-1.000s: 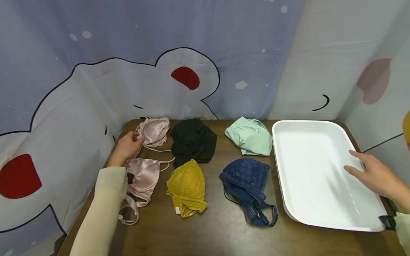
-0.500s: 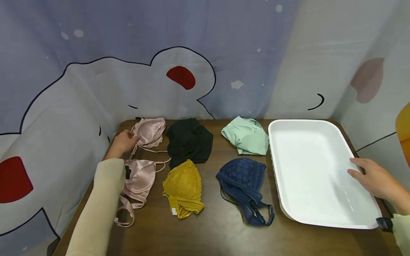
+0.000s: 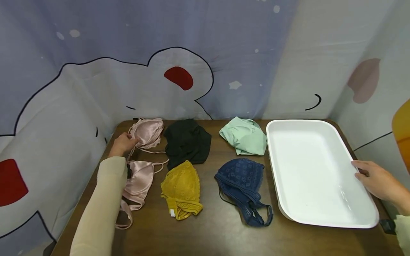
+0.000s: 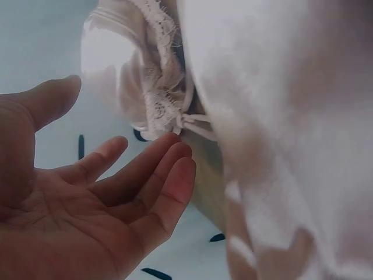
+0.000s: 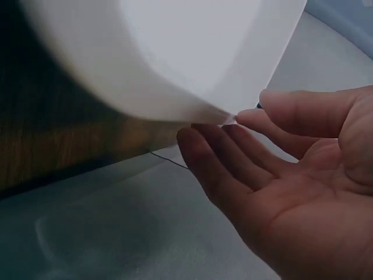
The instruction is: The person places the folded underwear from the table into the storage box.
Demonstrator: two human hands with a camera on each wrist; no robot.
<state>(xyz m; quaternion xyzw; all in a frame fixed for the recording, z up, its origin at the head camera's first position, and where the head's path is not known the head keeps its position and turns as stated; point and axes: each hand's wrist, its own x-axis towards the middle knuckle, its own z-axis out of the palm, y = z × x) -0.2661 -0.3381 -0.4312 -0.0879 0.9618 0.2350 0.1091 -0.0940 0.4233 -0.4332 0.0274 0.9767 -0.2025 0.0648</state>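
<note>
In the head view my left hand [image 3: 123,144] is at the left edge of a pink satin bra [image 3: 148,131]. In the left wrist view the thumb stands apart, and the loosely bent fingers [image 4: 175,186] are by the lace and tied strap, contact unclear. A lower pink cup [image 3: 141,177] lies nearer me, partly behind the left wrist. At the right, my right hand [image 3: 374,177] is at the right rim of a white tray [image 3: 275,177]. The right wrist view has its fingertips [image 5: 189,140] against the rim's outer underside, with the thumb apart.
A black garment [image 3: 189,142], a yellow bra [image 3: 182,188], a blue bra [image 3: 241,181] and a mint-green folded cloth [image 3: 245,137] lie on the brown table [image 3: 205,238]. A patterned curtain [image 3: 240,53] hangs behind the table's back edge and at both sides.
My right hand has come down from over the tray to its right rim, its fingers and thumb drawing closer. My left hand stays by the pink bra; the view has shifted slightly right.
</note>
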